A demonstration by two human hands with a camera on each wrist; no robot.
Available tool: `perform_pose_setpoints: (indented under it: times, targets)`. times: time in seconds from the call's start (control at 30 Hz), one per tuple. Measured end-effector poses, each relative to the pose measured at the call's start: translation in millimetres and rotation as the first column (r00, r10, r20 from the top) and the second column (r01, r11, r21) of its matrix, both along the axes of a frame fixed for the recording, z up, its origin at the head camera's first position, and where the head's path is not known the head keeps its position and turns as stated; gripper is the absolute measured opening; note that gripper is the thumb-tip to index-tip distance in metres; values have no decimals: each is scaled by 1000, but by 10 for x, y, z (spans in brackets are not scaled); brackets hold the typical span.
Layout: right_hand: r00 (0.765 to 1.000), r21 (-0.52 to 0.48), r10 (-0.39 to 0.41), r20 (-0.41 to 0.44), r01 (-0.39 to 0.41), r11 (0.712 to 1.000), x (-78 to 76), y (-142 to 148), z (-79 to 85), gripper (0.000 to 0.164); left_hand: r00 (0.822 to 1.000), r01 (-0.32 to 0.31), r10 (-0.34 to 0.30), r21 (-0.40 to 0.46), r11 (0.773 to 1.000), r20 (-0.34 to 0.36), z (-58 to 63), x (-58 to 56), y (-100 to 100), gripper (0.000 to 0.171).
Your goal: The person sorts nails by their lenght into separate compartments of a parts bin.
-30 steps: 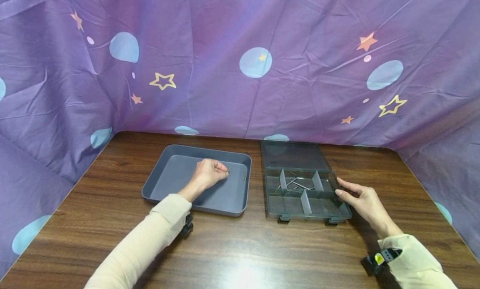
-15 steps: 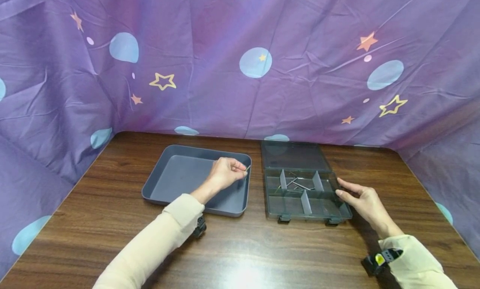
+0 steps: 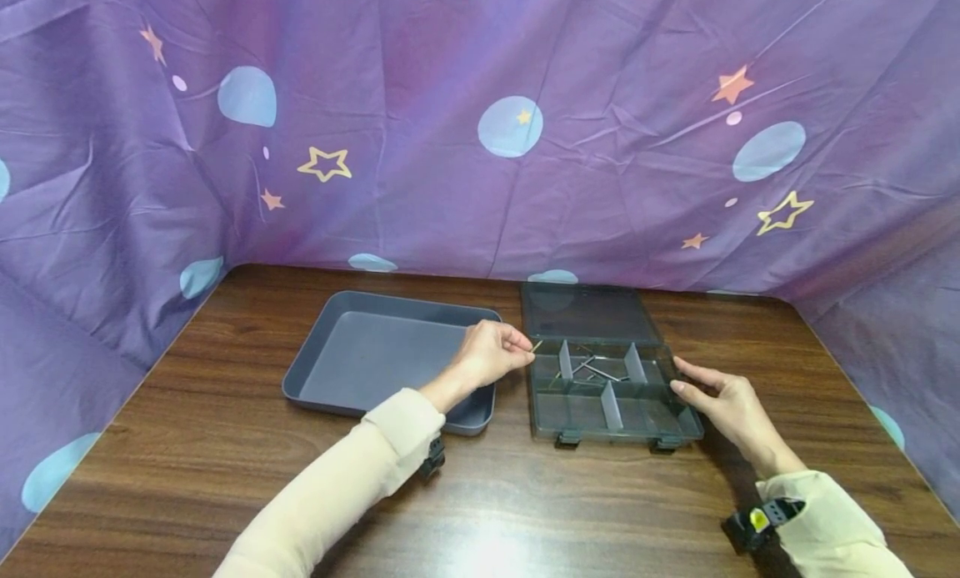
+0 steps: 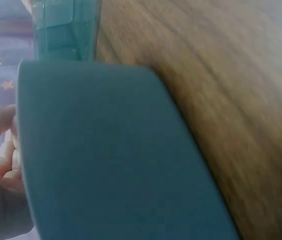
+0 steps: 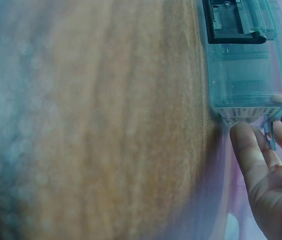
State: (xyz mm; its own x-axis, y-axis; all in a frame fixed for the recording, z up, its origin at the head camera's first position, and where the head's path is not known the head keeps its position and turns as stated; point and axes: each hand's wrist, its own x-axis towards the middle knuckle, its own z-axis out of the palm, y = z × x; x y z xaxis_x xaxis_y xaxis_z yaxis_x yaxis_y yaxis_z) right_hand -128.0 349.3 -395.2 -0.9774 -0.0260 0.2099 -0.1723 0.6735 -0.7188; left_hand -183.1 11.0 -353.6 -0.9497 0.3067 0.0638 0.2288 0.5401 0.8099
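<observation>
My left hand [image 3: 489, 354] pinches a thin gold-coloured nail-like piece [image 3: 537, 345] between thumb and fingertips. It is over the right rim of a grey tray [image 3: 313, 344], with the piece at the left back corner of a dark see-through compartment box [image 3: 572, 436]. Silver nail-like pieces [image 3: 600, 371] lie crossed in the box's back middle compartment, and a gold one [image 3: 555, 380] is in the back left compartment. My right hand [image 3: 731, 407] touches the box's right side with fairly straight fingers and thumb. In the right wrist view, the thumb [image 5: 246, 150] is against that side wall.
The box's lid [image 3: 588, 311] lies folded back behind it, and two black latches [image 3: 567, 438] stick out in front. Both stand on a brown wooden table [image 3: 480, 503]. A purple curtain [image 3: 420, 203] with stars hangs along the back and sides.
My left hand has moved right, from over the tray to the box's left edge, carrying the gold-coloured piece. The right hand has stayed at the box's side.
</observation>
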Motion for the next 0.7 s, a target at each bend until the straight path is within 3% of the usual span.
perform_pose_setpoints:
  times: [0.4,0.7]
  targets:
    - [1000,-3,2,13,-2,1000,-3,5,-25,47,1000,23,-23,-29,999,-1,-38,45,198,8]
    - [1000,-5,5,14,-5,1000,-1,12,-24,47,998,34,-36,-66,997,-41,-90,55,274,7]
